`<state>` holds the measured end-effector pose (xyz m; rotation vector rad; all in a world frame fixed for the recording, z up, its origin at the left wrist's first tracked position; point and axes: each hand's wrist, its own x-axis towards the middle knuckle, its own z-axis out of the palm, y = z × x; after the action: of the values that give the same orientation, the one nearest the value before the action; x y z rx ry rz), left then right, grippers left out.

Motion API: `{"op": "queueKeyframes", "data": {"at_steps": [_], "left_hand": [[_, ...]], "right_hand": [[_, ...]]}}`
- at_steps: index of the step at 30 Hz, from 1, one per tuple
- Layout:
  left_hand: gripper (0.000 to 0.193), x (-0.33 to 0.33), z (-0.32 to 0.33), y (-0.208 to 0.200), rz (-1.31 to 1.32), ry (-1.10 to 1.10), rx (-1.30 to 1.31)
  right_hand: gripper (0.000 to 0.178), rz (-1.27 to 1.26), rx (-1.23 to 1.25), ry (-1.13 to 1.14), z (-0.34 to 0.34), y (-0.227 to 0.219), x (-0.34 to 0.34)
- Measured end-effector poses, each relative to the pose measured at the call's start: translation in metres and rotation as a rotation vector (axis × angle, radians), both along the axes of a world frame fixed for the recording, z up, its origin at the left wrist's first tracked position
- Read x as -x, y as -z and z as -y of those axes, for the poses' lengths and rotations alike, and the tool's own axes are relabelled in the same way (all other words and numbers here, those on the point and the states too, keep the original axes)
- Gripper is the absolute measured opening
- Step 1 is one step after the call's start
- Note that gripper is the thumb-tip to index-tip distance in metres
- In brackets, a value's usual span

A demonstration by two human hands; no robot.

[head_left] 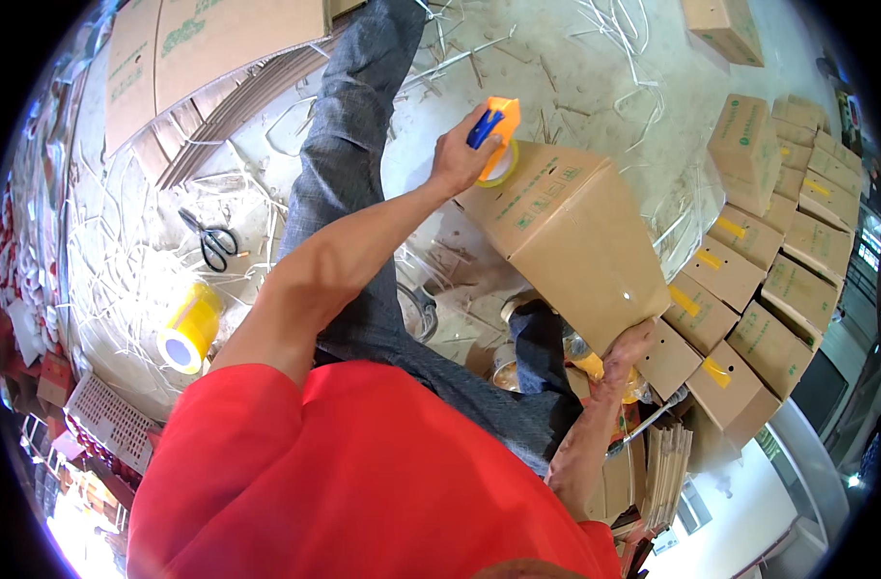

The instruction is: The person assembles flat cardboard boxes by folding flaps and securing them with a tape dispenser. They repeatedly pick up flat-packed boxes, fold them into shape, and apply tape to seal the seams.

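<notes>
An orange tape dispenser [503, 114] with a blue handle and a roll of tape sits in my left hand [460, 154], its fingers wrapped round the handle. It is at the far left corner of a brown cardboard box [575, 241] with green print. Whether the tape touches the box I cannot tell. The box stands tilted in front of my legs. My right hand [630, 347] is at the box's near right corner, gripping it; part of its fingers is hidden.
Flat cardboard sheets [218, 58] lie stacked at the far left. Black-handled scissors [209, 239] and yellow tape rolls [189, 328] are on the floor among white straps [122, 289]. Rows of cardboard boxes [725, 261], several with yellow tape, fill the right. A white crate [112, 420] stands at the left.
</notes>
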<state>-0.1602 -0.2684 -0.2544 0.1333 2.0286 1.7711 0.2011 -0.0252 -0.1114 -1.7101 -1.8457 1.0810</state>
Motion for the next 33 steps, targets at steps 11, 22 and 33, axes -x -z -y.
{"op": "queueKeyframes", "data": {"at_steps": [11, 22, 33], "left_hand": [[0.063, -0.013, 0.021, -0.082, 0.092, -0.036, -0.202], [0.070, -0.025, 0.044, 0.001, -0.011, -0.050, 0.198], [0.060, 0.008, 0.217, -0.176, -0.508, 0.003, 0.185]], "right_hand": [[0.052, -0.016, -0.014, 0.010, 0.022, -0.012, 0.024], [0.052, 0.048, -0.092, -0.064, 0.020, -0.007, -0.006], [0.052, -0.100, -0.042, 0.019, 0.033, -0.033, -0.035]]}}
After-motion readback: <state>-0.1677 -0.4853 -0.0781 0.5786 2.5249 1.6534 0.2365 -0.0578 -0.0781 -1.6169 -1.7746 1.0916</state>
